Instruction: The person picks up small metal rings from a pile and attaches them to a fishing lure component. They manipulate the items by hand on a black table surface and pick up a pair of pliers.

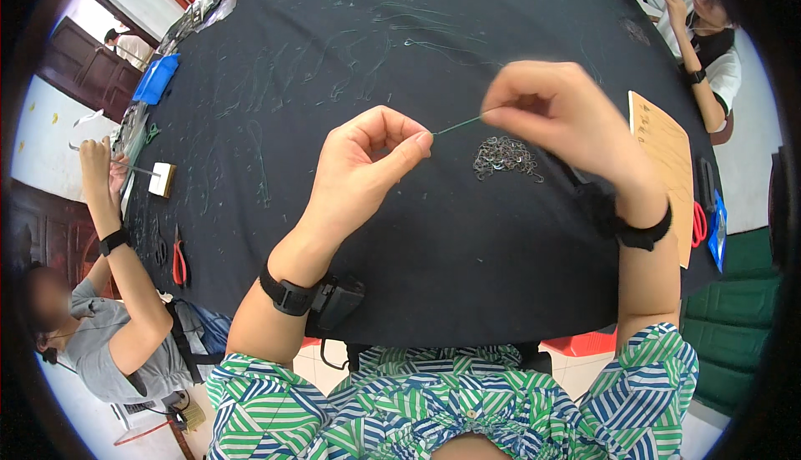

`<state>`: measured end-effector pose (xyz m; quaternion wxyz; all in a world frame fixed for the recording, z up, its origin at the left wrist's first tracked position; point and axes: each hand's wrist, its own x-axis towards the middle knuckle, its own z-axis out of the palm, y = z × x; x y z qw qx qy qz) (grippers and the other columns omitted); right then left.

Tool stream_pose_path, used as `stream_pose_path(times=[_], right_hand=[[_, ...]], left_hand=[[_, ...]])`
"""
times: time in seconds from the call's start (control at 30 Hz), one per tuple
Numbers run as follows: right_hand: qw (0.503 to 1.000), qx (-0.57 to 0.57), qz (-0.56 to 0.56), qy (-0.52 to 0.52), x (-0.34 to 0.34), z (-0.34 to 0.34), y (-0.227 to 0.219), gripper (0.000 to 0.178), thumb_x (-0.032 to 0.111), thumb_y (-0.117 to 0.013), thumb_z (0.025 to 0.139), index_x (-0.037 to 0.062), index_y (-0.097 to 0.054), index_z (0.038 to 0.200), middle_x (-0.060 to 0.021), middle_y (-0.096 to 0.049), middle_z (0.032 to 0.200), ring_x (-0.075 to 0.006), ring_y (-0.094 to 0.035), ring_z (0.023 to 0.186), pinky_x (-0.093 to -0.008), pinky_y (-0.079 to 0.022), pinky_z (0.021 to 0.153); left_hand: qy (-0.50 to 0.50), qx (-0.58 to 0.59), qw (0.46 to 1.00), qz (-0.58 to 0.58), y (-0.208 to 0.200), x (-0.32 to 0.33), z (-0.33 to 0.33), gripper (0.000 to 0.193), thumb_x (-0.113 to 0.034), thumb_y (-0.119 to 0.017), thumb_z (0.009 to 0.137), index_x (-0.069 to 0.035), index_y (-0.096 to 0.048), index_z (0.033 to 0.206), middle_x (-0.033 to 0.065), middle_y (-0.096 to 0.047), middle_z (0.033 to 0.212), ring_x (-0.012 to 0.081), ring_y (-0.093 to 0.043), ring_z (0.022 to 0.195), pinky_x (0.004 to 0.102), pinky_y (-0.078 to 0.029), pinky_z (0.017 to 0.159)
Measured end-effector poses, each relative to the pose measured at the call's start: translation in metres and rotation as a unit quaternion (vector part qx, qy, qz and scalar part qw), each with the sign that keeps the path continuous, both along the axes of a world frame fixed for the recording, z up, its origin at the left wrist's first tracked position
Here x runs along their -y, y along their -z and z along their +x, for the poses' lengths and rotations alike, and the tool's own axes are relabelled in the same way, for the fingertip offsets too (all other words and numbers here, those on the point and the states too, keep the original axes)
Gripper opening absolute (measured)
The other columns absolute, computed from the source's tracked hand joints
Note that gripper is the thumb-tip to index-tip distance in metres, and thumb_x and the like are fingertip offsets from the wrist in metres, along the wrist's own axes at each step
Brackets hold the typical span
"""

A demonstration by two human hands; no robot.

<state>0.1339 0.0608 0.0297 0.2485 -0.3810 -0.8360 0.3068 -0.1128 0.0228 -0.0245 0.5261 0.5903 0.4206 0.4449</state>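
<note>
A short length of green thread (458, 125) is stretched taut between my two hands above the black-covered table. My left hand (367, 155) pinches its left end between thumb and forefinger; anything tiny inside that pinch is hidden. Higher and to the right, my right hand (555, 110) grips the other end, its fingers slightly blurred. Just below the thread lies a pile of small dark metal hooks (506, 160). Loose green threads (413, 22) are scattered over the far part of the black cloth (417, 260), one of them looped at its end.
To the right lie a wooden board (667, 176), red-handled scissors (699, 225) and a blue packet (717, 231). Red-handled pliers (179, 260) and a blue tray (156, 79) are on the left. Co-workers sit at the left (125, 318) and far right (701, 51), hands raised.
</note>
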Motion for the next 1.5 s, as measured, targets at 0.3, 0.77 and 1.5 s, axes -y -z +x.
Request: stream_pose_path(times=[0.3, 0.77, 1.5], right_hand=[[0.996, 0.044, 0.031, 0.075, -0.006, 0.064, -0.047, 0.016, 0.015, -0.064, 0.092, 0.0032, -0.058, 0.082, 0.0043, -0.053, 0.075, -0.0031, -0.046, 0.071, -0.0213, -0.036, 0.063], [0.992, 0.065, -0.054, 0.096, 0.014, 0.063, -0.050, 0.011, 0.007, -0.064, 0.089, 0.0009, -0.058, 0.082, 0.0037, -0.055, 0.072, -0.0021, -0.048, 0.065, -0.0198, -0.036, 0.058], [0.971, 0.165, 0.034, 0.171, 0.025, 0.054, -0.069, 0.017, 0.020, -0.071, 0.083, 0.0084, -0.068, 0.095, -0.0016, -0.067, 0.072, -0.0116, -0.064, 0.061, -0.0250, -0.045, 0.056]], left_hand=[[-0.025, 0.029, 0.999, 0.030, 0.002, 0.004, -0.006, 0.012, -0.015, -0.069, 0.092, -0.003, -0.066, 0.093, -0.0015, -0.066, 0.082, 0.0023, -0.056, 0.070, 0.0191, -0.046, 0.064], [0.001, -0.362, 0.927, 0.094, -0.083, 0.058, -0.067, 0.008, -0.012, -0.069, 0.087, -0.006, -0.066, 0.088, -0.0041, -0.063, 0.076, 0.0021, -0.055, 0.067, 0.0194, -0.042, 0.058], [-0.456, -0.363, 0.797, 0.159, -0.028, -0.333, -0.226, 0.032, -0.035, -0.069, 0.080, -0.008, -0.075, 0.096, 0.0103, -0.075, 0.087, 0.0230, -0.072, 0.084, 0.0343, -0.053, 0.082]])
